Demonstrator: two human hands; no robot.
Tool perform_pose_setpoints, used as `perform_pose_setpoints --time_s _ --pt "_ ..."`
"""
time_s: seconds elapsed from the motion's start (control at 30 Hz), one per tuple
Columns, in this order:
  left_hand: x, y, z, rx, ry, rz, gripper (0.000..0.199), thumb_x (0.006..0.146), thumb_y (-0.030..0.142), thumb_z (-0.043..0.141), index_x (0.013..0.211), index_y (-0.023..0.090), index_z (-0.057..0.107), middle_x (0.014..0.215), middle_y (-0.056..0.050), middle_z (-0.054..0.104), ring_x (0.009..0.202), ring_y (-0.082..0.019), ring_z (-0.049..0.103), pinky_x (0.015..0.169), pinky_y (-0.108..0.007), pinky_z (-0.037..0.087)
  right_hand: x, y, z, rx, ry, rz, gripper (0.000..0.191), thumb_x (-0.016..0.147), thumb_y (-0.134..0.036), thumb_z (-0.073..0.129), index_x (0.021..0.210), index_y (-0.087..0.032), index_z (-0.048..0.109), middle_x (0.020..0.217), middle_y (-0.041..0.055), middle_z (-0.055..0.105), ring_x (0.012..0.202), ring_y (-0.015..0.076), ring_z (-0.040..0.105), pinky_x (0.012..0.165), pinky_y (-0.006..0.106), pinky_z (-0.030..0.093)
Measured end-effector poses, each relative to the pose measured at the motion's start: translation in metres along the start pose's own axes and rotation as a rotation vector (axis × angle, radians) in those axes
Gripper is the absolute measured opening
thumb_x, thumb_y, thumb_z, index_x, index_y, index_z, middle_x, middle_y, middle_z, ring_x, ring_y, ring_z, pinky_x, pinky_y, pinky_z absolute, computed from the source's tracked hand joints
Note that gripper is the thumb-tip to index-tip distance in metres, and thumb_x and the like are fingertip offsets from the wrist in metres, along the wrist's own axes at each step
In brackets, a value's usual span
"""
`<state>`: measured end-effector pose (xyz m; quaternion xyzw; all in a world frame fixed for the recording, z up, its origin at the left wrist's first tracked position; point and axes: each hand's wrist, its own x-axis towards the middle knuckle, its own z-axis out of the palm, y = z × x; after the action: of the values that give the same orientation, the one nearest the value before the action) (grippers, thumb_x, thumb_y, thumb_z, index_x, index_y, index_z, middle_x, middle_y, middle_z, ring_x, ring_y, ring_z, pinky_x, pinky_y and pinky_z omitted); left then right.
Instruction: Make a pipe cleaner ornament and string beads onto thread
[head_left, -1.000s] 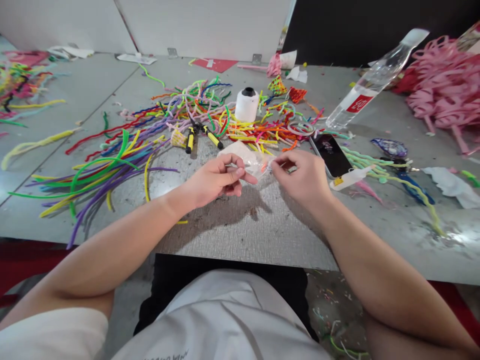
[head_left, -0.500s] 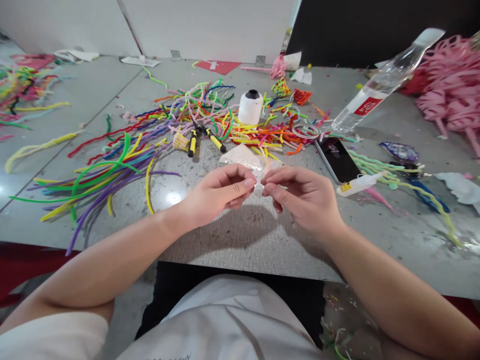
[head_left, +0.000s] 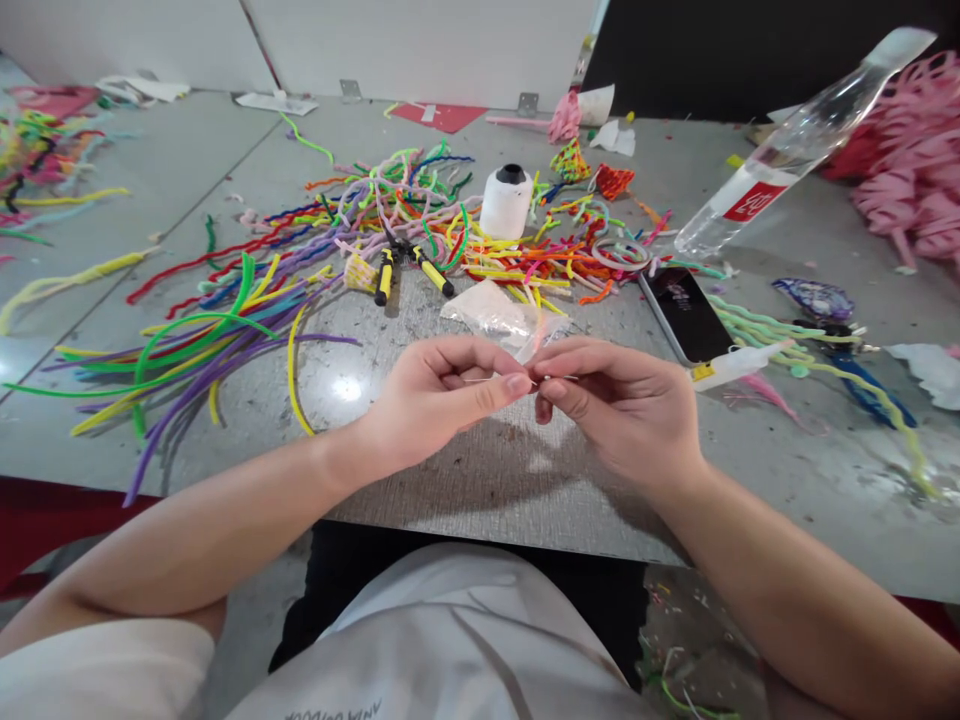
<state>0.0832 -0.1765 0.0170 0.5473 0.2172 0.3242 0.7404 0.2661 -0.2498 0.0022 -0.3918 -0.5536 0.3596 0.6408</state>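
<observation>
Above the front of the table, my left hand point(head_left: 444, 395) and my right hand point(head_left: 626, 405) meet fingertip to fingertip. Both pinch a thin white thread point(head_left: 478, 380), of which only short bits show between and beside the fingers. Just beyond the hands lies a clear plastic bag point(head_left: 491, 308) with pale contents. Behind it stands a white thread spool point(head_left: 504, 210) with a black top. Pliers with yellow and black handles point(head_left: 409, 270) rest to the left of the spool, beside a small yellow woven piece point(head_left: 360, 273).
Colourful pipe cleaners point(head_left: 202, 345) spread over the left and middle of the table point(head_left: 450, 490). At the right are a phone point(head_left: 686, 315), a white glue bottle point(head_left: 739, 365), a tilted water bottle point(head_left: 795, 150), blue-handled pliers point(head_left: 874, 390) and a pink heap point(head_left: 892, 170).
My hands have come slightly closer to each other, and the thin thread now shows across the fingertips. The view has shifted a little; the things on the table stay in place.
</observation>
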Motion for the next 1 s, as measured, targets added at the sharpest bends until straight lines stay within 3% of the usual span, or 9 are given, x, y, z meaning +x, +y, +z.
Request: perform_pose_setpoints --time_s 0.27,0.47,0.6,0.83,1.0 --pt "-0.008 0.004 0.003 0.131 0.03 0.062 0.036 0.081 0.053 0.095 0.08 0.021 0.078 0.049 0.009 0.036 0.044 -0.006 0.025 0.042 -0.026 0.018 -0.003 -0.008 0.002 -0.108 -0.007 -0.098 0.006 0.094 -0.027 0.087 0.096 -0.032 0.088 0.098 0.0027 0.084 0.072 0.0159 0.075 0.056 0.031 0.068" --pt "-0.018 0.002 0.007 0.407 0.13 0.302 0.012 0.09 0.032 0.087 0.084 0.023 0.081 0.052 0.008 0.037 0.046 -0.007 0.029 0.042 -0.026 0.02 -0.006 -0.015 0.003 -0.164 -0.025 -0.109 0.02 0.096 -0.018 0.083 0.102 -0.036 0.088 0.102 0.0024 0.085 0.074 0.0174 0.076 0.059 0.033 0.07" --pt "-0.02 0.002 0.01 0.418 0.159 0.388 0.008 0.091 0.023 0.083 0.083 0.023 0.08 0.053 0.008 0.035 0.046 -0.007 0.03 0.041 -0.025 0.022 -0.007 -0.017 0.005 -0.125 -0.034 -0.077 0.019 0.098 -0.02 0.083 0.105 -0.037 0.089 0.103 0.0025 0.085 0.076 0.0172 0.077 0.061 0.033 0.071" --pt "-0.019 0.001 0.013 0.343 0.156 0.372 0.018 0.091 0.034 0.088 0.082 0.022 0.079 0.052 0.008 0.039 0.045 -0.006 0.031 0.04 -0.023 0.023 -0.009 -0.016 0.008 -0.097 -0.009 -0.059 0.018 0.098 -0.022 0.083 0.104 -0.038 0.088 0.102 0.0023 0.084 0.075 0.0172 0.076 0.059 0.033 0.069" --pt "-0.014 -0.001 0.013 0.152 0.134 0.223 0.028 0.09 0.047 0.089 0.082 0.022 0.078 0.051 0.01 0.03 0.043 -0.005 0.025 0.038 -0.022 0.022 -0.009 -0.015 0.007 -0.115 0.0 -0.069 0.027 0.094 -0.011 0.082 0.103 -0.036 0.087 0.102 0.0011 0.083 0.073 0.0159 0.075 0.055 0.03 0.066"
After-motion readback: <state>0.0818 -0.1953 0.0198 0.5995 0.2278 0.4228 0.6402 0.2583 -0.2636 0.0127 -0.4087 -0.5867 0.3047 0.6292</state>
